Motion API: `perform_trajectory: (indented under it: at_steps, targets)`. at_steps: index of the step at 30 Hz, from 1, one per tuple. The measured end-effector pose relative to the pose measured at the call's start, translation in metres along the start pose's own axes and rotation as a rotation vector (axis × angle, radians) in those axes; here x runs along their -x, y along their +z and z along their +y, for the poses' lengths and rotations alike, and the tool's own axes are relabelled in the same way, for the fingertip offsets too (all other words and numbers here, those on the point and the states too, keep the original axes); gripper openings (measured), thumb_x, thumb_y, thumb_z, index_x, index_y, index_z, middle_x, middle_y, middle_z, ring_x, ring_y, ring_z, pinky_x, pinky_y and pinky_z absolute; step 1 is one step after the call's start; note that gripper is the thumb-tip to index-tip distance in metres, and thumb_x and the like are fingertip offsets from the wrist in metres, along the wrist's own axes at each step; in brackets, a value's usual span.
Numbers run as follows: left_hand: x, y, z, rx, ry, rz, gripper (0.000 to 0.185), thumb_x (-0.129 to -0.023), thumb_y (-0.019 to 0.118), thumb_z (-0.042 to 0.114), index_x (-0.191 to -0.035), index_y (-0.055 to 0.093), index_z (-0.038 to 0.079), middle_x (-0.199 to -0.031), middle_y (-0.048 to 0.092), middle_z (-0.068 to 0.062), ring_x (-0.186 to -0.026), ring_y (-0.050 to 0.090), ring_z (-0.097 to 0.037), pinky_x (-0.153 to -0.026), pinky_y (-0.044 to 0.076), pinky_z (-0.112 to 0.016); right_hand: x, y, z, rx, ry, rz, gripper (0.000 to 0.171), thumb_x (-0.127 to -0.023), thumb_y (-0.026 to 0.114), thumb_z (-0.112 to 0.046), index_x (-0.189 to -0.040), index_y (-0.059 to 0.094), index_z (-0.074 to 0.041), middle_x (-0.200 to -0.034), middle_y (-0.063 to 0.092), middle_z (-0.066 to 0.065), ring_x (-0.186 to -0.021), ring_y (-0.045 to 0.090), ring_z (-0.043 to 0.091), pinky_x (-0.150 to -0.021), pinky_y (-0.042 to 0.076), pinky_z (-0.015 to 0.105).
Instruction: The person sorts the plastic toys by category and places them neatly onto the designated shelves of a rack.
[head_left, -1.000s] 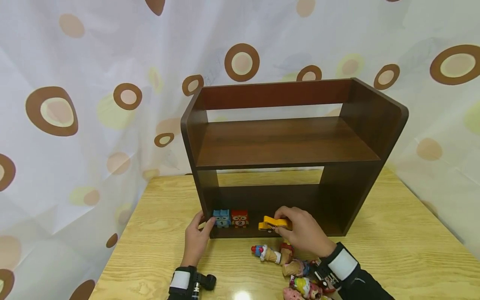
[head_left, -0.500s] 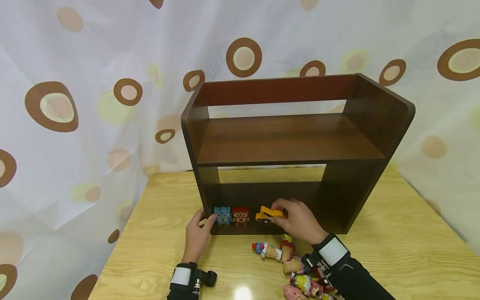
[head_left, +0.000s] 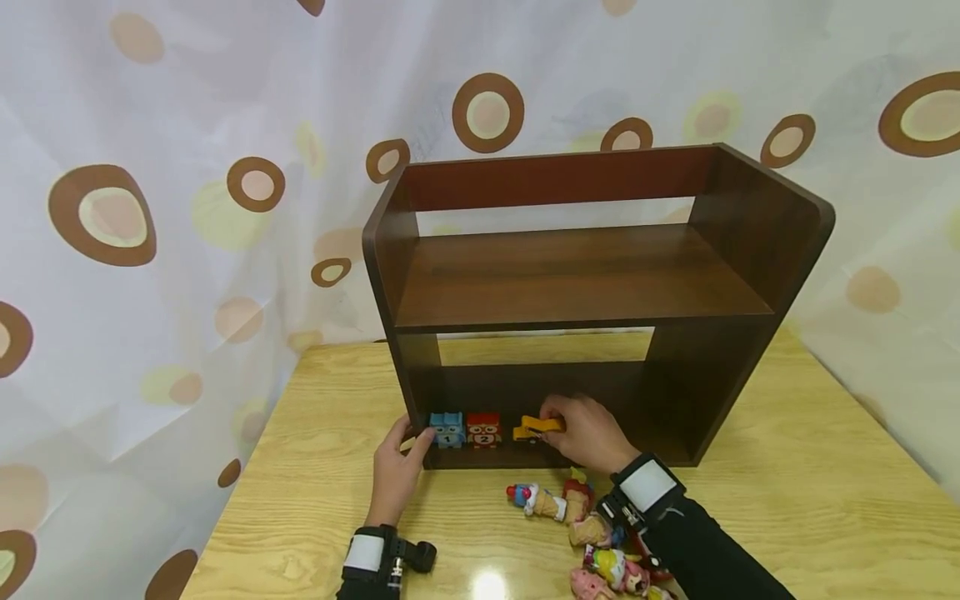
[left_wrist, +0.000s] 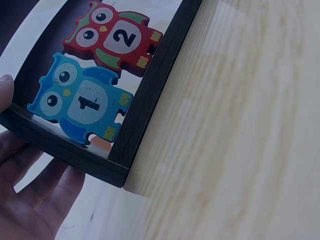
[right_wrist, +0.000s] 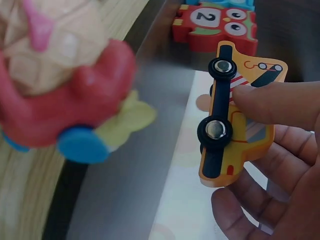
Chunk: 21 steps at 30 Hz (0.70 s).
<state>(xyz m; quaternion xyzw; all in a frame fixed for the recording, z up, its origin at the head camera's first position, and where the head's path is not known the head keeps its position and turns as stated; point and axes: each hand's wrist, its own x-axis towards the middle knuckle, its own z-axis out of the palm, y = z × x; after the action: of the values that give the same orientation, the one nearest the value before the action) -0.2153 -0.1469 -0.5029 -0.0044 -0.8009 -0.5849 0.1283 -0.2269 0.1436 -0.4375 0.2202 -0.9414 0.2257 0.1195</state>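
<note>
Between fingers and thumb of the right hand, clamps a yellow toy truck, at the lower middle of the head view, within the lower bay of the brown shelf unit. Cannot tell of any contact between wheels and board. Farther left in the same view, grips the side panel of the unit with the left hand, thumb at the inner side, fingers along the outer. Compared with a second ago, holds the truck farther back in the bay and slightly nearer the red owl block, with hardly any shift over the last half second; leaves a gap between the two. Seems thereby to bring the truck about level with the red owl block and the blue owl block, with no release yet. For writing, at left of the left-wrist view, a black "1" on the blue belly; above it, a black "2" on the red one. On the truck, at right of the right-wrist view, slanted red-and-white stripes and a hook-like outline, but no legible letters. No brand readable on the wristbands.
</note>
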Motion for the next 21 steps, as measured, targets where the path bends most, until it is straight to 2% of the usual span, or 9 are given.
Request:
perform_trajectory:
  at_steps: [11,21]
  targets:
    - [-0.002,-0.002,-0.001,0.000,0.004,-0.003,0.044,-0.097,0.064,0.032,-0.136,0.059,0.014,-0.134,0.064,-0.012,-0.126,0.058,-0.032,-0.101,0.051,-0.051,-0.006,0.008,0.002,-0.002,0.024,-0.041,0.018,-0.079,0.081,-0.014,-0.092,0.069,-0.011,-0.086,0.071,0.003,-0.069,0.057,0.009,-0.061,0.048,0.027]
    - [0.000,-0.001,0.002,0.024,-0.005,-0.007,0.045,-0.096,0.065,0.031,-0.137,0.058,0.014,-0.135,0.063,-0.012,-0.127,0.057,-0.032,-0.102,0.051,-0.051,-0.012,0.015,0.002,-0.024,0.028,-0.070,0.016,-0.080,0.080,-0.012,-0.091,0.068,-0.011,-0.084,0.069,0.004,-0.067,0.054,0.009,-0.058,0.046,0.028]
